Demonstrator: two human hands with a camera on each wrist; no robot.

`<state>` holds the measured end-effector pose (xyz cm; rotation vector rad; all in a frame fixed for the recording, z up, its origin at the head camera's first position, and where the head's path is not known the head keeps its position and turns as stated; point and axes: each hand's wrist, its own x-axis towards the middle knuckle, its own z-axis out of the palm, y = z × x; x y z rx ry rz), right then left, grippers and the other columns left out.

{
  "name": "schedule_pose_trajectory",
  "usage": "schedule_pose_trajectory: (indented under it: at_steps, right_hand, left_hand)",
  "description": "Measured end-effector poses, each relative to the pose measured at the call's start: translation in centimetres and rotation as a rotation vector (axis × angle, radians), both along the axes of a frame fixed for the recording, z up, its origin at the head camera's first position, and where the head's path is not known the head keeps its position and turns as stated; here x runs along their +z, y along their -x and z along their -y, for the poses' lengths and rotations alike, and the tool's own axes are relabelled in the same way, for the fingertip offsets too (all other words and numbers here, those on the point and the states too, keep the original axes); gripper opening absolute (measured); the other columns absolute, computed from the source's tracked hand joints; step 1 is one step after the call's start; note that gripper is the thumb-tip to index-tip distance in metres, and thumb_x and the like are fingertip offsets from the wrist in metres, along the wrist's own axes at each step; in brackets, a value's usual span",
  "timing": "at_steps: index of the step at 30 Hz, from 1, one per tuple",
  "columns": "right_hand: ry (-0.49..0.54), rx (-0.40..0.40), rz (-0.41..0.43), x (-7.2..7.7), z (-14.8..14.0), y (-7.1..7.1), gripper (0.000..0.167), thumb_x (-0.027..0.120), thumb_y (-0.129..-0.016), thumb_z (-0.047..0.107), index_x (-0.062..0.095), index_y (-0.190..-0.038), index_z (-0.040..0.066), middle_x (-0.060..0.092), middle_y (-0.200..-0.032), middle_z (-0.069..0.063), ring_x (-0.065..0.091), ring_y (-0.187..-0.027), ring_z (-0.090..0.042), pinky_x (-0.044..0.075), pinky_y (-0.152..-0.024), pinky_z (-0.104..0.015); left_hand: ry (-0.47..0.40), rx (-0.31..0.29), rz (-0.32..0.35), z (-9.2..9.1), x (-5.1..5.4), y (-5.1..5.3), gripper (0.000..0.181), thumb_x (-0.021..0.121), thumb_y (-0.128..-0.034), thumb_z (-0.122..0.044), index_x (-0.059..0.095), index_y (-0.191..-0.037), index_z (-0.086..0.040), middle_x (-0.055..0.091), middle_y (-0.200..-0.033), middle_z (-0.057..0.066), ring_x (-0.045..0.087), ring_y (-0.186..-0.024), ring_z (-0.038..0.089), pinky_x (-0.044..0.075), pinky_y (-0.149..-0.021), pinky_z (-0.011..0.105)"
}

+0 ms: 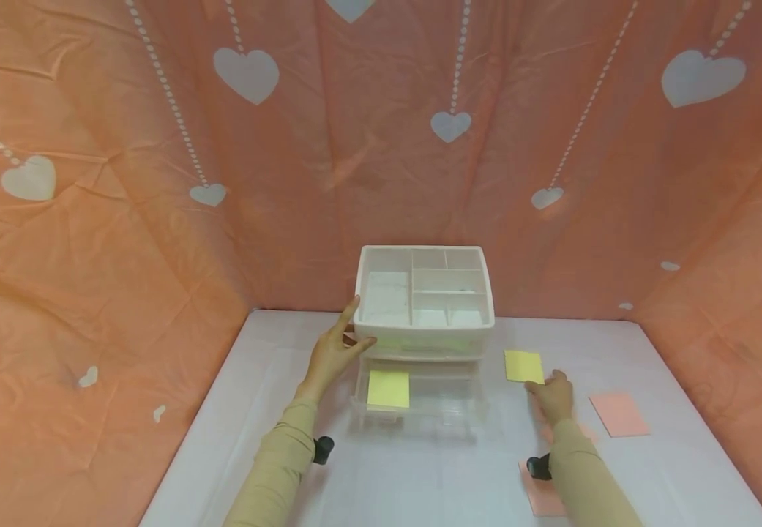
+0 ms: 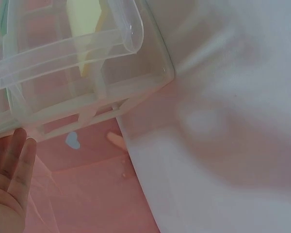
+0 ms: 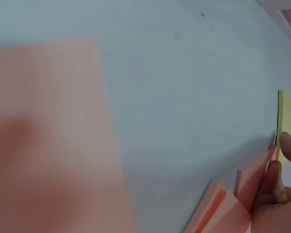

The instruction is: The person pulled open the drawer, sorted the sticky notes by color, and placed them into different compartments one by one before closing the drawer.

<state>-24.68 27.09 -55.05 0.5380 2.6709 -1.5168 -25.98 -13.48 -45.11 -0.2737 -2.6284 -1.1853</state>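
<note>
Head view: where's the yellow pad (image 1: 523, 365)?
– Right of the drawer unit (image 1: 423, 332), pinched by fingers of the right hand (image 1: 555, 399)
– And the left hand (image 1: 328, 360)?
– Fingers spread wide, touching the unit's corner

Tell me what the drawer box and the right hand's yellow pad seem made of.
Drawer box: probably plastic, smooth white on top; its clear lower drawer shows glossy highlights.
Yellow pad: likely paper, matte, square, thick-edged like stacked sheets, though foam can't be ruled out.

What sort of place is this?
Probably a makeshift booth for tabletop work: orange heart-print drapes on three sides, a white-covered table, and a plastic drawer unit standing on it.
</note>
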Motion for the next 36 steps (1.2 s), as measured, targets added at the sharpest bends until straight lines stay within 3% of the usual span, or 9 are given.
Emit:
schedule_pose_trajectory:
  at_steps: [2,5,12,15,17,21,24,32,36]
  right_hand:
    - [-0.039,0.0,-0.01,-0.1,0.3,-0.1,0.072,0.058,-0.086,0.013,0.019,-0.139,-0.018,0.041,-0.124,-0.039,0.049,-0.104,-0.045,0.052,-0.081,-0.041]
    - [-0.058,0.017,-0.014,0.0,0.4,-0.2,0.065,0.058,-0.087,0.015,0.028,-0.138,-0.014,0.046,-0.118,-0.032,0.052,-0.087,-0.03,0.047,-0.061,-0.025]
    - [0.0,0.087,0.011,-0.2,0.2,0.2,0.054,0.057,-0.089,0.015,0.038,-0.135,-0.007,0.047,-0.119,-0.027,0.045,-0.067,-0.01,0.039,-0.051,-0.02]
    - [-0.092,0.175,-0.011,-0.2,0.4,0.4,0.049,0.055,-0.089,0.012,0.042,-0.131,-0.012,0.045,-0.114,-0.03,0.048,-0.071,-0.019,0.044,-0.061,-0.028]
    - [-0.174,0.234,-0.035,-0.2,0.5,0.4,0.05,0.053,-0.089,0.011,0.041,-0.13,-0.015,0.042,-0.115,-0.034,0.051,-0.086,-0.033,0.048,-0.076,-0.04]
    - [-0.223,0.278,-0.065,-0.3,0.7,0.2,0.055,0.051,-0.09,0.01,0.033,-0.134,-0.017,0.035,-0.126,-0.04,0.038,-0.117,-0.055,0.034,-0.099,-0.063]
    - [-0.172,0.263,-0.07,-0.5,0.5,0.1,0.052,0.051,-0.091,0.011,0.036,-0.133,-0.015,0.033,-0.131,-0.039,0.034,-0.122,-0.054,0.03,-0.103,-0.062]
    - [0.001,0.236,-0.002,-1.6,0.4,0.3,0.053,0.051,-0.095,0.024,0.037,-0.14,-0.001,0.047,-0.134,-0.025,0.044,-0.123,-0.039,0.038,-0.103,-0.05]
    - [-0.107,0.258,-0.012,-1.6,0.7,0.2,0.053,0.052,-0.095,0.027,0.04,-0.138,0.0,0.049,-0.129,-0.024,0.045,-0.119,-0.04,0.035,-0.101,-0.055]
  left_hand:
    - [-0.002,0.001,0.007,-0.1,0.1,-0.1,0.082,0.071,-0.0812,-0.038,0.019,-0.144,-0.049,0.065,-0.105,0.013,0.066,-0.082,0.023,0.055,-0.074,0.037]
    - [-0.004,0.004,0.009,0.0,0.1,-0.1,0.082,0.071,-0.0812,-0.038,0.019,-0.144,-0.049,0.065,-0.105,0.013,0.066,-0.082,0.023,0.055,-0.074,0.037]
    - [-0.009,0.007,0.018,0.1,0.0,0.1,0.081,0.071,-0.0811,-0.038,0.019,-0.143,-0.05,0.065,-0.106,0.012,0.066,-0.083,0.022,0.055,-0.074,0.036]
    - [-0.008,0.01,0.021,0.0,0.0,0.1,0.081,0.071,-0.0812,-0.038,0.019,-0.143,-0.051,0.064,-0.107,0.012,0.066,-0.083,0.023,0.055,-0.075,0.036]
    - [-0.008,0.01,0.021,0.0,0.0,0.1,0.081,0.071,-0.0813,-0.038,0.019,-0.143,-0.05,0.064,-0.107,0.013,0.066,-0.083,0.023,0.055,-0.075,0.036]
    - [-0.005,0.009,0.022,0.0,0.0,0.1,0.081,0.07,-0.0818,-0.038,0.019,-0.143,-0.05,0.064,-0.108,0.012,0.066,-0.084,0.023,0.055,-0.075,0.036]
    - [-0.007,0.006,0.017,0.0,0.0,0.0,0.081,0.07,-0.0822,-0.037,0.019,-0.143,-0.05,0.064,-0.108,0.013,0.066,-0.084,0.023,0.055,-0.075,0.037]
    - [-0.012,0.002,0.001,0.1,-0.2,0.0,0.082,0.071,-0.0817,-0.036,0.019,-0.144,-0.049,0.064,-0.107,0.014,0.066,-0.083,0.023,0.055,-0.074,0.036]
    - [-0.016,-0.006,0.006,0.0,-0.3,0.0,0.082,0.07,-0.0818,-0.037,0.018,-0.144,-0.049,0.064,-0.108,0.014,0.066,-0.084,0.023,0.055,-0.074,0.036]
